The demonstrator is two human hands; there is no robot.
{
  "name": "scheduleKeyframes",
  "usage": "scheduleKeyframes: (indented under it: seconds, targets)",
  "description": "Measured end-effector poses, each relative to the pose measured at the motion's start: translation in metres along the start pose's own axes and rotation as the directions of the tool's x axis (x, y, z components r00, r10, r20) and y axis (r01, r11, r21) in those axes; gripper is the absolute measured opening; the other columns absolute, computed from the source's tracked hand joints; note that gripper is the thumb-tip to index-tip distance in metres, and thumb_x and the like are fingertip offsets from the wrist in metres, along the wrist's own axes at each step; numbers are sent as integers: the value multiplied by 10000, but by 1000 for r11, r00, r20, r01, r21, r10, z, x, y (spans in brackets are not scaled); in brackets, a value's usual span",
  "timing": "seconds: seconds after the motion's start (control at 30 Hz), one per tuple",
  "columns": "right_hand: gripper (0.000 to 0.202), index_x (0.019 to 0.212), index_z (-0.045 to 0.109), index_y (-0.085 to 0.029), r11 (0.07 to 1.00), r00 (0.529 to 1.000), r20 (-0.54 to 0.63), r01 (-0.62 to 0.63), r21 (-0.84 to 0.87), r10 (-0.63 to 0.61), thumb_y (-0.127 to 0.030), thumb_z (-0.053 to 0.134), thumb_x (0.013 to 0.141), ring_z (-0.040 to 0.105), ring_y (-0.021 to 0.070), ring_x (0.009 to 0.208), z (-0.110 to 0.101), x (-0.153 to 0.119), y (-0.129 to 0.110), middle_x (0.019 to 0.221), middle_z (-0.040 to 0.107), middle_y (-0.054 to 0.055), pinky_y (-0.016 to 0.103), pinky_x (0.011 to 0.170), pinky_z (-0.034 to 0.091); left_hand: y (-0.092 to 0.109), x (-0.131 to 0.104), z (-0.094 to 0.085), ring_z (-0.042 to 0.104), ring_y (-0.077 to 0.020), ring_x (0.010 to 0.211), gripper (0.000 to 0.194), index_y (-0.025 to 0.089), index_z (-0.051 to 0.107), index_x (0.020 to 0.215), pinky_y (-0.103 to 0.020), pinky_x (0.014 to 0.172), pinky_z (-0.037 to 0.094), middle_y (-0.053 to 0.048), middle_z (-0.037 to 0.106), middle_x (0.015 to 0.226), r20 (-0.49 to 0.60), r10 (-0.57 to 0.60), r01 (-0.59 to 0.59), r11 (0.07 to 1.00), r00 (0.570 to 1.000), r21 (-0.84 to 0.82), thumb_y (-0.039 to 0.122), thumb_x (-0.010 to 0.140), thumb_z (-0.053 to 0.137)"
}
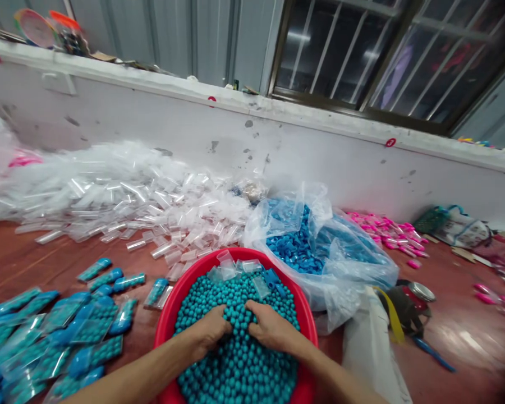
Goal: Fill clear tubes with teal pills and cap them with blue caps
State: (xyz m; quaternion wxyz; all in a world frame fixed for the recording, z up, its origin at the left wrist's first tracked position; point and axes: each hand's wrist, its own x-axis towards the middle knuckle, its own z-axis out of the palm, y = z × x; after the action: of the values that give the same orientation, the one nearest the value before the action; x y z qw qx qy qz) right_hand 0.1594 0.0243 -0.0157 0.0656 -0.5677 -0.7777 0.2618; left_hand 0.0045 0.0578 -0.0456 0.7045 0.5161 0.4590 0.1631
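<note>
A red tub (168, 314) full of round turquoise beads (239, 370) stands right in front of me. My left hand (212, 331) reaches into the beads from the left, its fingers curled and their tips sunk among them. From the right, my right hand (273, 328) does the same, thumb and bent fingers closed in the beads. A small gap separates the two hands. Several clear plastic tubes (227, 266) lie on the beads at the tub's far rim, beside a few blue caps (275, 280). The beads hide my fingertips.
Bead-filled tubes with blue caps (79, 320) lie at left. Behind is a heap of clear tubes (122, 191). A plastic bag of blue caps (294, 247) touches the tub's far right. Pink pieces (389, 230), a white sack (370, 348) and a blue pen-like stick (435, 354) lie at right.
</note>
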Motion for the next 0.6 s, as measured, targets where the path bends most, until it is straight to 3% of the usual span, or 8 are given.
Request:
scheduleKeyframes:
  seconds: [0.07, 0.13, 0.2, 0.27, 0.33, 0.47, 0.6]
  targets:
    - [253, 975, 555, -206, 997, 998, 9, 60, -55, -59, -185, 459, 742, 575, 175, 863, -7, -9, -1, 927, 614, 32, 245, 733, 423, 4, -12, -7, 425, -87, 462, 218, 192, 448, 784, -200, 455, 317, 82, 410, 520, 23, -49, 51, 994, 999, -101, 189, 573, 502]
    - [259, 1019, 557, -221, 984, 999, -33, 13, -176, -19, -220, 467, 777, 585, 194, 852, -16, -13, -2, 956, 601, 52, 264, 706, 430, 8, -23, -14, 478, -91, 525, 281, 186, 456, 843, -205, 488, 355, 64, 479, 595, 36, -61, 68, 976, 997, -205, 199, 578, 550]
    - [278, 1076, 532, -219, 941, 982, -164, -145, -305, 98, -194, 405, 830, 601, 192, 807, -24, -9, 1, 971, 597, 73, 261, 653, 434, 10, -31, -17, 514, -99, 573, 321, 175, 460, 867, -221, 528, 385, 48, 515, 643, 47, -56, 68, 952, 997, -297, 199, 579, 600]
    - [317, 1111, 508, -174, 856, 926, -314, -329, -399, 210, -126, 330, 854, 614, 203, 764, -28, 1, 8, 962, 601, 112, 269, 607, 432, 11, -35, -19, 531, -108, 603, 333, 168, 460, 883, -235, 555, 396, 35, 531, 669, 67, -32, 53, 935, 997, -352, 207, 594, 622]
    - [347, 1114, 501, -110, 787, 883, -387, -431, -440, 267, -61, 288, 844, 623, 231, 745, -28, 14, 18, 942, 606, 163, 288, 577, 426, 9, -37, -19, 529, -109, 627, 340, 169, 465, 905, -233, 565, 388, 27, 537, 692, 78, 0, 30, 923, 997, -383, 218, 612, 628]
    - [340, 1113, 486, -89, 788, 888, -388, -416, -453, 245, -28, 312, 827, 624, 225, 752, -22, 25, 36, 905, 627, 166, 277, 581, 419, 5, -35, -20, 472, -82, 622, 311, 163, 524, 887, -202, 552, 335, 32, 527, 709, -41, 72, -81, 959, 997, -272, 234, 608, 641]
    - [225, 935, 553, -145, 801, 901, -388, -372, -468, 192, -88, 364, 828, 601, 222, 762, -21, 14, 37, 812, 642, 108, 292, 648, 414, 1, -29, -22, 430, -74, 591, 280, 149, 560, 839, -199, 552, 305, 51, 508, 646, -168, 189, -210, 970, 967, -119, 254, 592, 639]
